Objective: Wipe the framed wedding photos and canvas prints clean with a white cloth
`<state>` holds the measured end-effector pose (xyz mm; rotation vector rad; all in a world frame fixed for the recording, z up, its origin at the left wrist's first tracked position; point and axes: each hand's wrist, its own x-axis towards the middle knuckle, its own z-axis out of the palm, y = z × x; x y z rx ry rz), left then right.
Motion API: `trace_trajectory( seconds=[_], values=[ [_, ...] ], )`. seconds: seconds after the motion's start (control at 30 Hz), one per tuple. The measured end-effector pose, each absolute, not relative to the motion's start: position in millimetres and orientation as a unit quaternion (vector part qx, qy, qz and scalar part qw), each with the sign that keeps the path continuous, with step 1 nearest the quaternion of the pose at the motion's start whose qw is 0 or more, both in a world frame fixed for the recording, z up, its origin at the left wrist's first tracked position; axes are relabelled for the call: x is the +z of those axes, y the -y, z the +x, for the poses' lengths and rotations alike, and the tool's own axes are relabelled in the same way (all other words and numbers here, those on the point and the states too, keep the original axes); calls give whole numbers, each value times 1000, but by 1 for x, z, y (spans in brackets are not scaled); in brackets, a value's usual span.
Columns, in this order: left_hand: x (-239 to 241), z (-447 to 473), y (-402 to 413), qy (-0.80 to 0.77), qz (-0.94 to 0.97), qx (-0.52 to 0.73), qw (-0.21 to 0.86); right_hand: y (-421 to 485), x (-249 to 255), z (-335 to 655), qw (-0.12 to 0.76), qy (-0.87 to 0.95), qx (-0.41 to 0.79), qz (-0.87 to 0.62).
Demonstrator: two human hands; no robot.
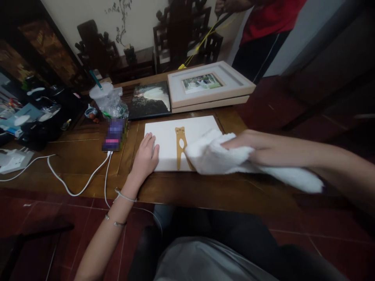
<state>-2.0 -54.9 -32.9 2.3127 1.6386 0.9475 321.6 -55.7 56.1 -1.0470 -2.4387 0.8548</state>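
A white rectangular panel (164, 138) lies flat on the wooden table, with a gold-coloured, fork-legged bracket (179, 146) on its upper face. My left hand (147, 154) rests on the panel's left edge, fingers stretched out and holding nothing. Over the panel's right side, my right hand (244, 140) grips a bunched white cloth (216, 152). That cloth covers part of the panel and the lower tip of the bracket; its loose end (295, 179) trails beneath my right forearm.
Behind the panel lie a dark photo panel (150, 97) and pale framed pictures (211, 84), stacked. On the left are a phone (114, 134) with white cables (67, 189), a plastic cup (99, 91) and a power strip (16, 160). A person in red (269, 23) stands beyond the table.
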Motion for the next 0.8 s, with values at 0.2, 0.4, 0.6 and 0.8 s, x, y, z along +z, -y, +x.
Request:
trace_trajectory(
  seconds=[0.2, 0.4, 0.6, 0.8],
  values=[
    [-34, -5, 53, -548, 767, 321, 91, -16, 49, 302, 215, 807, 315, -450],
    [-33, -6, 53, -548, 768, 321, 86, -4, 40, 261, 289, 793, 235, -482],
    [-33, -4, 54, -544, 771, 319, 91, 65, 52, 261, 216, 866, 293, -343],
    [-33, -3, 55, -548, 769, 317, 91, 93, 63, 276, 137, 879, 340, -304]
  ],
)
